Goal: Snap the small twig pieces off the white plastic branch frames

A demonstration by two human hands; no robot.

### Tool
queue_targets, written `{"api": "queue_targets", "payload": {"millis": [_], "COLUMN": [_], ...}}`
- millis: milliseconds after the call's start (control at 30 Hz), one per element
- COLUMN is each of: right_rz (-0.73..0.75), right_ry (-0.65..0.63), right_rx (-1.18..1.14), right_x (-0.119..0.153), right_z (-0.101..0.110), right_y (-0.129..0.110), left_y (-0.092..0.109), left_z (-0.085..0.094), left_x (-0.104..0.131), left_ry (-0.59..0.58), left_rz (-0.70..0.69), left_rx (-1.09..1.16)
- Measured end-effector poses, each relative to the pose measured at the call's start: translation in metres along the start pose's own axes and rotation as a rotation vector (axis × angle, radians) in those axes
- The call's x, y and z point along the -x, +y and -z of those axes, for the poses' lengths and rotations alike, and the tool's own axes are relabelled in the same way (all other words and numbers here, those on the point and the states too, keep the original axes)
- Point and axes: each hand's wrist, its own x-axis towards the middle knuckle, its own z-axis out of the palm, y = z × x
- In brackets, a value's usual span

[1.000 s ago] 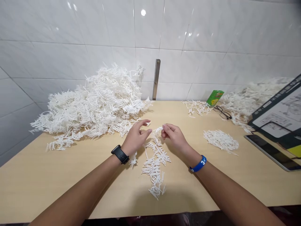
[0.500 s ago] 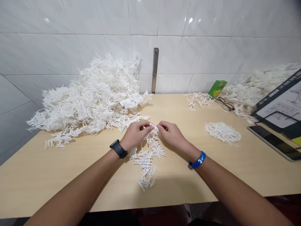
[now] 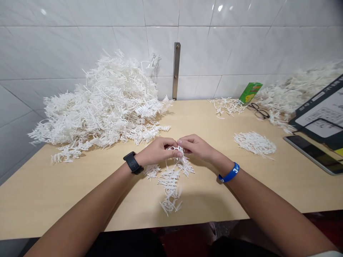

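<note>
Thumb and fingers of my left hand (image 3: 162, 151) are pinched on a white branched plastic strand (image 3: 180, 151). My right hand (image 3: 197, 147) meets it fingertip to fingertip, also pinching at the same strand. Exactly where each fingertip grips is partly hidden. Below the hands, a comb-like cluster of white plastic pieces (image 3: 170, 184) hangs or trails down towards the table's front; whether it is joined to the held strand I cannot tell. A smaller white tuft (image 3: 152, 172) lies under the left wrist.
A big heap of white branched pieces (image 3: 107, 103) fills the back left. To the right lie a flat oval pile (image 3: 254, 143), scattered pieces (image 3: 227, 106), a green carton (image 3: 250, 93), glasses (image 3: 259, 111), a phone (image 3: 313, 151), a printed box (image 3: 324, 114) and another heap (image 3: 294, 87).
The view has tilted slightly down. My hands have drawn closer together, the left thumb now reaching across under the right fingertips with the white strand between them.
</note>
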Motion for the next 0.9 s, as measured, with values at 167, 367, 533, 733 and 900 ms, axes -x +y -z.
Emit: {"api": "queue_targets", "payload": {"millis": [167, 367, 533, 733, 900], "right_rz": [-0.044, -0.002, 0.027, -0.155, -0.296], "right_ry": [-0.035, -0.006, 0.059, 0.036, -0.038], "right_rx": [-0.44, -0.549, -0.669, -0.79, -0.914], "right_x": [0.003, 0.005, 0.006, 0.003, 0.0], "right_z": [-0.008, -0.019, -0.018, -0.012, -0.012], "right_y": [-0.001, -0.001, -0.006, -0.004, -0.001], "left_y": [0.001, 0.0, 0.005, 0.001, -0.006], "left_z": [0.0, -0.007, -0.003, -0.002, -0.004], "left_x": [0.002, 0.003, 0.003, 0.001, -0.001], "left_ry": [-0.013, 0.045, 0.061, 0.167, 0.165], "left_rz": [0.045, 0.116, 0.058, 0.079, 0.088], "left_rx": [0.444, 0.698, 0.799, 0.661, 0.446]}}
